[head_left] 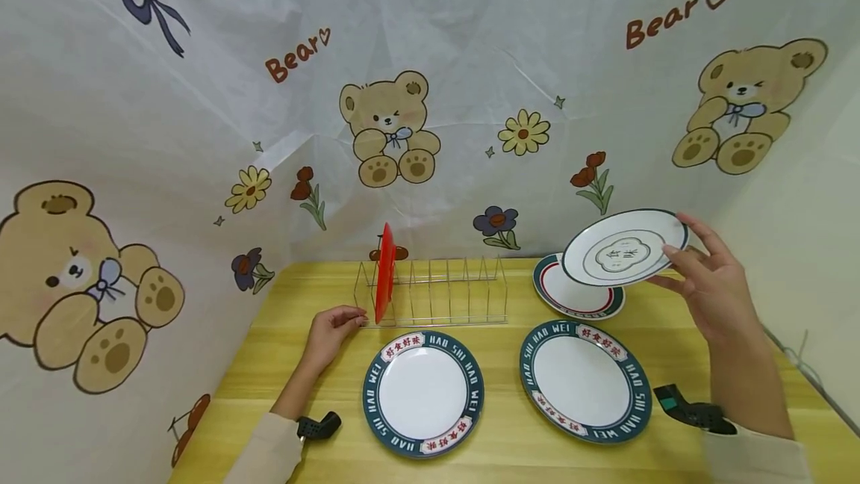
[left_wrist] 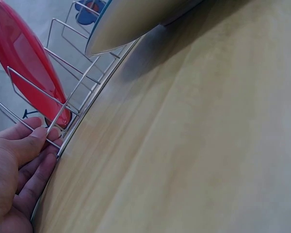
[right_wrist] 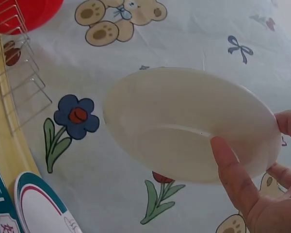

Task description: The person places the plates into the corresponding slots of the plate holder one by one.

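Observation:
My right hand [head_left: 715, 282] grips a white plate [head_left: 625, 245] by its right edge; the plate has a thin dark rim and a printed emblem in its middle. Its pale underside shows in the right wrist view, with fingers [right_wrist: 233, 167] pressed against it. The plate is held tilted above a plate with a red ring [head_left: 578, 291] on the table. At the left end of the wire dish rack [head_left: 450, 297], my left hand [left_wrist: 19, 170] pinches the wire between thumb and fingers. A red plate [head_left: 385, 275] stands upright in the rack's left part, close to that hand.
Two plates with green lettered rims lie on the wooden table in front: a left plate [head_left: 423, 394] and a right plate [head_left: 584, 382]. Behind the rack hangs a bear-patterned cloth [head_left: 457, 208]. A cable [head_left: 806, 368] runs along the table's right side.

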A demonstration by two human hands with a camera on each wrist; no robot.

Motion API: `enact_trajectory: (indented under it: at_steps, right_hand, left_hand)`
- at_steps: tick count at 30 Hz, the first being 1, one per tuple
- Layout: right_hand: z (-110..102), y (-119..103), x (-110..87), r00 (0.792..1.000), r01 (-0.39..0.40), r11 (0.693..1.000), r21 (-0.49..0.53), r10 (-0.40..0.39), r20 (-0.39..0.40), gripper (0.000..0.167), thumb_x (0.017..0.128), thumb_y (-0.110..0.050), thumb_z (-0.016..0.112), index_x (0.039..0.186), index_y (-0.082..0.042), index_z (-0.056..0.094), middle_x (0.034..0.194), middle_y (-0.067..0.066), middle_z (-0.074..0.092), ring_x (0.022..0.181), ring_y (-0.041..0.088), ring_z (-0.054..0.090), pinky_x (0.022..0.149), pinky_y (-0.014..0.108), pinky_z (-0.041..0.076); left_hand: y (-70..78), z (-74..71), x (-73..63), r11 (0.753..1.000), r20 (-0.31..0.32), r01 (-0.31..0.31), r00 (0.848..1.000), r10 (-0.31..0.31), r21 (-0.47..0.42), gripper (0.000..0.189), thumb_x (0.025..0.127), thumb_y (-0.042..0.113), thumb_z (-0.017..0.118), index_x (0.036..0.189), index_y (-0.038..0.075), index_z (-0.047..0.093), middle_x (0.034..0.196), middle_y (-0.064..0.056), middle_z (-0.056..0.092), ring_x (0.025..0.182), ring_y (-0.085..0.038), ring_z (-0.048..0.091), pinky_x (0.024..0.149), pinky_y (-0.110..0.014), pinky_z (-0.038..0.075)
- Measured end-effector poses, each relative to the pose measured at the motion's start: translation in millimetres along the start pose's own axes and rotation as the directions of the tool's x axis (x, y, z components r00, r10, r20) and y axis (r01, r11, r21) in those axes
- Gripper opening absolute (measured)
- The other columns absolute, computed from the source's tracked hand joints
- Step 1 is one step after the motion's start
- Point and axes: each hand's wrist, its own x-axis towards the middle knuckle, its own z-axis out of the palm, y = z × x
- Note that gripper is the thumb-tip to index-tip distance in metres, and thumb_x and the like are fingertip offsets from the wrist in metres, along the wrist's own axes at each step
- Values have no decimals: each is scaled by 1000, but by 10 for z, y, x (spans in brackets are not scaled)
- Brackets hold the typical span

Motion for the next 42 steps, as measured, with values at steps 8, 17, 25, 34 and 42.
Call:
enact_trajectory:
  at_steps: [8,17,25,34,42]
  right_hand:
    - [318,19,-17,997,19,1000,-18,-18,69,57,103,2,53,155,-14,40,135,8,46,102,13,67,72,30,62]
    - [578,-13,-92,993,6,998,-67,2,118,60,101,4,55,156,-14,39,127,9,44,100,15,60,71,28,62]
    - [986,52,-66,985,-58,983,-172,84,149,62,101,-9,64,157,-20,39,120,13,51,90,14,69,73,30,61]
    - [1402,146,53,970,-94,929,-358,166,176,66,99,-26,69,157,-28,37,119,17,53,94,15,71,78,32,61]
    - [1698,300,183,965,-55,941,-333,136,224,66,96,-21,73,154,-28,41,113,19,55,96,20,71,79,43,61]
  left_hand:
    - [-274,-13,60,999,-25,-38,999,37,-12,19,94,1,69,112,2,75,107,-14,75,100,-30,73,86,-21,57]
    - [-279,30,108,998,6,-57,998,57,-36,17,94,4,71,110,6,77,105,-9,76,98,-22,73,85,-22,58]
    - [-290,-11,78,998,-4,-55,998,55,-32,16,94,5,72,108,9,78,103,-6,77,95,-20,74,85,-23,58]
    - [-271,-19,83,998,-2,-48,999,48,-43,17,94,5,71,110,4,76,105,-12,76,97,-25,74,84,-21,58]
    - [-283,4,88,998,-21,-32,999,31,-47,19,93,3,72,111,1,75,107,-15,75,99,-31,72,84,-20,57]
